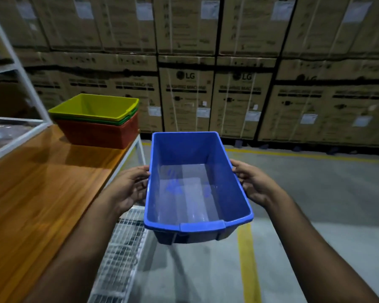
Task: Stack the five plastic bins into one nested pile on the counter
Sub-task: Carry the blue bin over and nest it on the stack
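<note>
Counter (42, 182) bears nested bins (96, 119); hands hold empty blue bin (195, 189).

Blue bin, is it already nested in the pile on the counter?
No, both hands hold the blue bin above the floor, apart from the pile.

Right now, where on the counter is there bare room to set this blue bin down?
The wooden counter is bare from the nested pile at its far end back toward you, between the white shelf frame and the counter's right edge. Only that far end is taken. Left hand and right hand hold the blue bin over the floor.
</note>
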A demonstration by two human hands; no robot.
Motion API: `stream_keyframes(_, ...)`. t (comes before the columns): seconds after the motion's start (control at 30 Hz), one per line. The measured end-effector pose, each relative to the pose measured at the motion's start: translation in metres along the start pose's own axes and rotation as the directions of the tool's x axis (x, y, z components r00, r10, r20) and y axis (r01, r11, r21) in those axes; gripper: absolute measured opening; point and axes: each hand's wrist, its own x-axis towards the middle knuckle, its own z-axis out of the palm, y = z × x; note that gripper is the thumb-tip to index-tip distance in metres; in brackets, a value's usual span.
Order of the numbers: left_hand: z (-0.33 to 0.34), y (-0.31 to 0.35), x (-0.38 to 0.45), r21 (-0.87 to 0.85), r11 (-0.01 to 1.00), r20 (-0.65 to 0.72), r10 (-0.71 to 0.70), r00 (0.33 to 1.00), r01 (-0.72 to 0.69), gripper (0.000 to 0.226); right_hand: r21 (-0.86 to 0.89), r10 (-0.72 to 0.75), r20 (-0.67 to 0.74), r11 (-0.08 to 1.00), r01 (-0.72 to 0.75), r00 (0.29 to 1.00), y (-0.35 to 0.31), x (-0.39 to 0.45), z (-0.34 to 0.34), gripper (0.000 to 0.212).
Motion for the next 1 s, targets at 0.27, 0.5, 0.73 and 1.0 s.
stream_keyframes(0.27,0.047,0.064,0.150,0.029,1.000,0.023,-0.002,1.000,0.001,0.027,0.071,-0.054,-0.053,0.996,0.058,0.997,-0.070,0.119,-0.037,0.046)
stream_keyframes(0.5,0.079,0.108,0.259,-0.024,0.999,-0.036,0.031,0.999,-0.032,0.031,0.009,-0.100,-0.016,0.995,0.100,0.995,-0.136,0.244,-0.066,0.045)
stream_keyframes(0.73,0.088,0.176,0.317,-0.153,0.974,-0.170,0.139,0.976,-0.165,0.033,-0.089,-0.108,0.243,0.987,0.133,0.964,-0.224,0.382,-0.054,0.041)
stream_keyframes(1.0,0.044,0.250,0.310,-0.130,0.909,-0.445,0.303,0.843,-0.395,0.031,-0.021,-0.014,0.572,0.999,0.032,0.820,-0.285,0.495,0.059,0.040)
